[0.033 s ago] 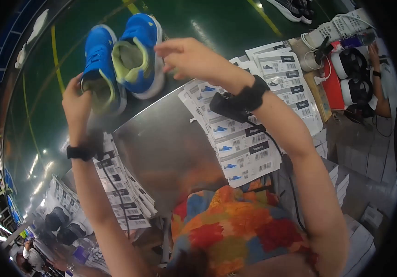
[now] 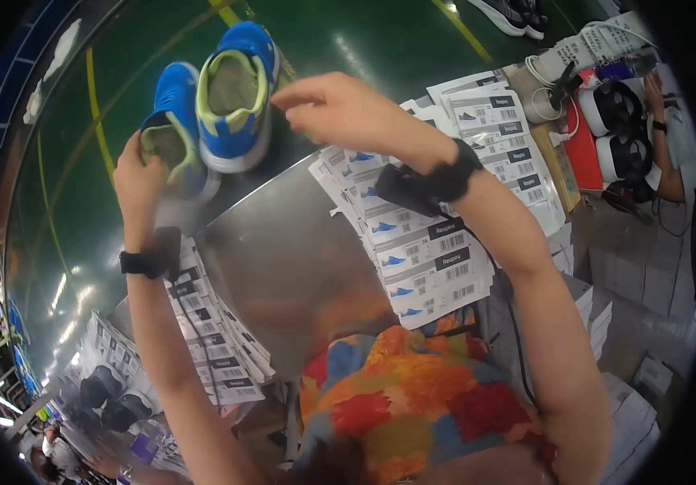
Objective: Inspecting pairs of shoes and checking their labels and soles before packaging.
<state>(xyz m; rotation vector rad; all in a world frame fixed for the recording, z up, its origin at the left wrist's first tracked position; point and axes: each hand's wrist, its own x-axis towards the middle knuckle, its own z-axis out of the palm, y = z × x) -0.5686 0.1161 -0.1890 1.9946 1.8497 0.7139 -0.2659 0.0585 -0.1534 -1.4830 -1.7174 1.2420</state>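
Observation:
Two blue sneakers with pale yellow-green linings and white soles are side by side on the green belt, toes pointing away from me. My left hand (image 2: pixel 139 171) grips the left sneaker (image 2: pixel 176 90) at its heel and outer side, fingers and thumb closed on the collar. Beside the right sneaker (image 2: pixel 236 136), my right hand (image 2: pixel 333 111) is held with loosely bent fingers and nothing in them. A small gap shows between its fingertips and that shoe. Each wrist wears a black strap with a dark device and a cable.
Stacked label sheets with shoe pictures lie on the metal table (image 2: pixel 291 242), a right stack (image 2: pixel 425 259) and a left stack (image 2: pixel 222 347). Black-and-white shoes (image 2: pixel 619 133), cables and another person's arm (image 2: pixel 665 153) are at far right. Dark shoes (image 2: pixel 509 16) sit on the far belt.
The right sneaker has swung from a tilt to a straighter stance. The left sneaker has come slightly nearer to me, and my right hand has moved a little away from the shoes.

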